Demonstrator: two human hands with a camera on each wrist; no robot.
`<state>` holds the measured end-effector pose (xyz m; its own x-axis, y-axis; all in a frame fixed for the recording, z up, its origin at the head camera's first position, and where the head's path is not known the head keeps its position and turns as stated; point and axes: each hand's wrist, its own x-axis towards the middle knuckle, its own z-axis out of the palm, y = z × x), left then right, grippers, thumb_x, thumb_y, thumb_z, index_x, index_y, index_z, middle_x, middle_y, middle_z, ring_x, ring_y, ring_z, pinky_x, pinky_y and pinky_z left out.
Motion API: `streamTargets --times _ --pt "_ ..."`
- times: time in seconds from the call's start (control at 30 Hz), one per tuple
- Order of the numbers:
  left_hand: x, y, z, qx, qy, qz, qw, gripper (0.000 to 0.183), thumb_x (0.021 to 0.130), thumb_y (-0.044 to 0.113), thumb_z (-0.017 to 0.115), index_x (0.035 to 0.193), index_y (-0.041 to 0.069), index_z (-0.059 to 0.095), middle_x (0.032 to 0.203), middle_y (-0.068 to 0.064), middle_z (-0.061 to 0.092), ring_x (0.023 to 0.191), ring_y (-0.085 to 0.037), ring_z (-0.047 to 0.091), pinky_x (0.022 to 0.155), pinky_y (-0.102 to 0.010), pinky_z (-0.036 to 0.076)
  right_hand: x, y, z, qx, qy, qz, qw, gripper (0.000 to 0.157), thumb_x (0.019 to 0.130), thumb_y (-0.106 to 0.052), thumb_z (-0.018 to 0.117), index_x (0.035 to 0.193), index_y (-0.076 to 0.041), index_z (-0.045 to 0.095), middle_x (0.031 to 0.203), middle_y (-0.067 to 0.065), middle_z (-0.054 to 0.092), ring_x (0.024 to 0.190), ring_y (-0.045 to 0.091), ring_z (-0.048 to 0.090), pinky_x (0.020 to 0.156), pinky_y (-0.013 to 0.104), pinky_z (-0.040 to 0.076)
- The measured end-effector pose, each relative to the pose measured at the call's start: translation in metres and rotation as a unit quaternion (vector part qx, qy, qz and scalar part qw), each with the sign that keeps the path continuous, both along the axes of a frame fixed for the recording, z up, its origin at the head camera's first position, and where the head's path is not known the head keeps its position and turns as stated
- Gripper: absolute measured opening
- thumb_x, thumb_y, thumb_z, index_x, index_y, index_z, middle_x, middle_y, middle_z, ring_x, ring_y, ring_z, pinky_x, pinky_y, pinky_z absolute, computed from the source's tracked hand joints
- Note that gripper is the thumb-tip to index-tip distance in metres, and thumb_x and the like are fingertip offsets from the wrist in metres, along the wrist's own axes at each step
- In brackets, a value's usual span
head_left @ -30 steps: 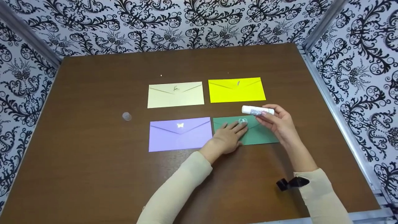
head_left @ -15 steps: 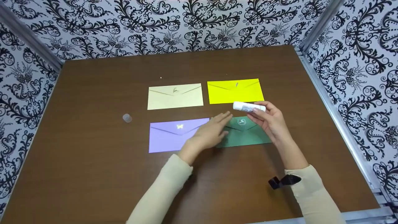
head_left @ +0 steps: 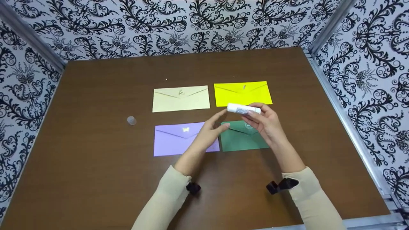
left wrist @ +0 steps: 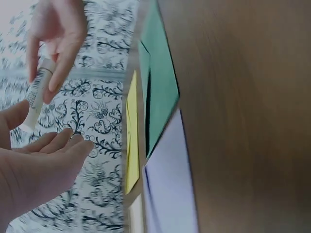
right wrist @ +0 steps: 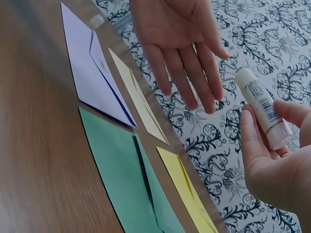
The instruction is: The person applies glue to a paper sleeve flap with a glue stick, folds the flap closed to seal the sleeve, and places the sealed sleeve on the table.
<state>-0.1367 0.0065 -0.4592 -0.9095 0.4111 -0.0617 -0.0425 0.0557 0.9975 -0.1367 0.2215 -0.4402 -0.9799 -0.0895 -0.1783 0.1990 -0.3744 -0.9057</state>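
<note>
My right hand (head_left: 267,126) holds a white glue stick (head_left: 235,108) between thumb and fingers, raised over the upper part of the green envelope (head_left: 239,143). Beside its left end is my left hand (head_left: 206,134), fingers extended and thumb apart. In the right wrist view the left palm (right wrist: 175,29) faces the glue stick (right wrist: 259,99) with a gap between them. The left hand overlaps part of the purple envelope (head_left: 169,145), which bears a gold butterfly. A round seal on the green envelope is partly hidden by the right hand.
A cream envelope (head_left: 182,104) and a yellow envelope (head_left: 243,97) lie in the far row, each with a small emblem on its flap. A small round translucent piece (head_left: 131,120) lies on the brown table (head_left: 80,166) at left. Patterned walls (head_left: 153,28) border the table.
My left hand has lifted off the green envelope's seal and moved left, then turned toward the glue stick. The right hand has carried the glue stick leftward to meet it.
</note>
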Motion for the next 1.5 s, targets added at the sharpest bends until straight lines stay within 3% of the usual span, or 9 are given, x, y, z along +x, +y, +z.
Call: streamTargets --times 0.07,0.17,0.37,0.6,0.8,1.07,1.3,1.5 --pt "0.0 -0.001 -0.002 0.063 -0.055 0.016 0.9964 0.056 0.101 0.012 0.055 0.153 0.003 0.037 0.158 -0.017 0.039 0.149 -0.03 0.035 0.124 -0.046 0.031 0.0 -0.007 -0.002 -0.003 0.002 0.001 1.0 0.02 0.098 0.002 0.054 0.116 -0.006 0.053 0.119 0.01 0.055 0.097 0.018 0.073 0.09 0.035 0.06" --pt "0.003 -0.001 -0.006 0.125 -0.117 0.046 0.9841 0.057 0.1 0.012 0.056 0.153 0.002 0.036 0.158 -0.018 0.039 0.149 -0.029 0.035 0.123 -0.045 0.031 0.0 -0.016 -0.007 -0.008 0.004 0.008 1.0 0.019 0.098 0.004 0.053 0.115 -0.006 0.054 0.117 0.01 0.057 0.097 0.019 0.073 0.091 0.037 0.059" --pt "0.011 0.007 -0.016 0.182 -0.157 0.078 0.9677 0.06 0.099 0.012 0.058 0.153 -0.001 0.034 0.158 -0.019 0.039 0.149 -0.028 0.037 0.124 -0.042 0.03 0.002 -0.029 -0.015 -0.017 -0.015 0.024 0.999 0.019 0.097 0.004 0.055 0.112 -0.007 0.056 0.113 0.01 0.057 0.1 0.02 0.072 0.092 0.038 0.058" --pt "0.015 0.011 -0.021 0.239 -0.164 0.117 0.9499 0.06 0.099 0.01 0.058 0.152 -0.003 0.033 0.156 -0.019 0.041 0.148 -0.028 0.038 0.124 -0.039 0.03 0.003 -0.043 -0.022 -0.023 -0.024 0.037 0.999 0.022 0.096 0.005 0.055 0.117 -0.003 0.053 0.115 0.01 0.058 0.102 0.021 0.071 0.088 0.033 0.061" --pt "0.015 0.007 -0.023 0.257 -0.167 0.142 0.9412 0.049 0.101 0.01 0.056 0.146 -0.004 0.045 0.152 -0.015 0.048 0.147 -0.025 0.039 0.125 -0.042 0.028 0.004 -0.051 -0.026 -0.028 -0.026 0.046 0.998 0.021 0.096 0.006 0.055 0.114 -0.004 0.054 0.113 0.01 0.06 0.102 0.021 0.071 0.095 0.04 0.055" --pt "0.013 -0.001 -0.024 0.293 -0.174 0.169 0.925 0.045 0.1 0.005 0.053 0.143 -0.007 0.046 0.147 -0.018 0.053 0.14 -0.024 0.049 0.121 -0.037 0.037 0.006 -0.056 -0.029 -0.023 -0.016 0.069 0.997 0.024 0.097 0.003 0.053 0.121 -0.003 0.052 0.113 0.008 0.065 0.1 0.02 0.073 0.092 0.038 0.058" --pt "0.011 -0.008 -0.023 0.319 -0.166 0.174 0.9167 0.045 0.101 0.002 0.05 0.144 -0.009 0.043 0.145 -0.021 0.053 0.129 -0.017 0.057 0.121 -0.04 0.036 0.007 -0.056 -0.03 -0.013 -0.031 0.074 0.997 0.026 0.1 -0.002 0.052 0.126 0.0 0.054 0.109 0.008 0.069 0.094 0.018 0.075 0.091 0.037 0.058" --pt "0.01 -0.012 -0.022 0.34 -0.152 0.165 0.9133 0.047 0.101 0.001 0.048 0.146 -0.011 0.038 0.146 -0.023 0.052 0.138 -0.027 0.052 0.118 -0.039 0.038 0.007 -0.056 -0.03 -0.005 -0.056 0.077 0.995 0.026 0.1 -0.004 0.055 0.125 0.001 0.057 0.106 0.006 0.072 0.092 0.016 0.076 0.092 0.038 0.056"
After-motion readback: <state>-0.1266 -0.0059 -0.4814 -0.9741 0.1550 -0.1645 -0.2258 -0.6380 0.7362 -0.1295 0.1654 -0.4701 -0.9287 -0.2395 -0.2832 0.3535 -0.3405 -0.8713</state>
